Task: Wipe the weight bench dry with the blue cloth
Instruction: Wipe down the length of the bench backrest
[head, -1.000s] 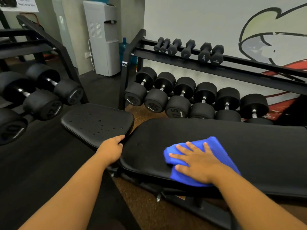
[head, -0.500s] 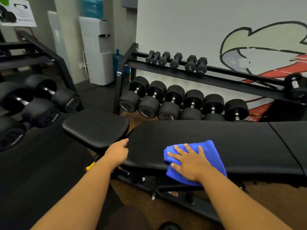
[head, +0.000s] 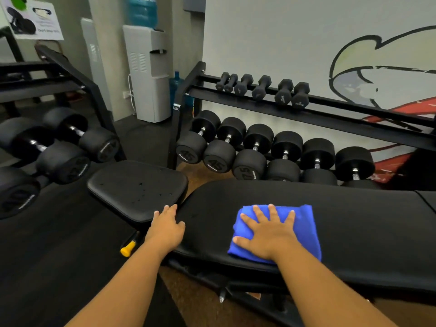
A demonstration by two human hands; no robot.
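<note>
Gym room, dark rubber floor [head: 59, 256] with a brown strip under the bench, grey wall with a painted mural [head: 377, 74]. Weight bench [head: 354, 232] runs across the middle: long black back pad, separate seat pad [head: 139, 187] at its left end with a few water drops on it. Behind it a dumbbell rack [head: 330, 109]: 6 big round dumbbells on the lower row, 6 small hex ones on the upper rail. Second rack [head: 59, 86] at left, 3 large dumbbells visible there. One white water dispenser [head: 148, 76] in the corner with a blue bottle on top, one more blue bottle on the floor beside it. Blue cloth [head: 304, 223], folded, lies flat on the back pad near its front edge. Right hand [head: 266, 230] pressed on the cloth, fingers spread flat, not gripping. Left hand [head: 165, 225] rests open on the gap between seat pad and back pad, holding nothing. Versus half a second ago: left hand has uncurled from the pad end, cloth roughly same spot, right fingers splayed wider, camera pitched a bit. One yellow-tipped adjustment knob [head: 128, 249] under the seat.
</note>
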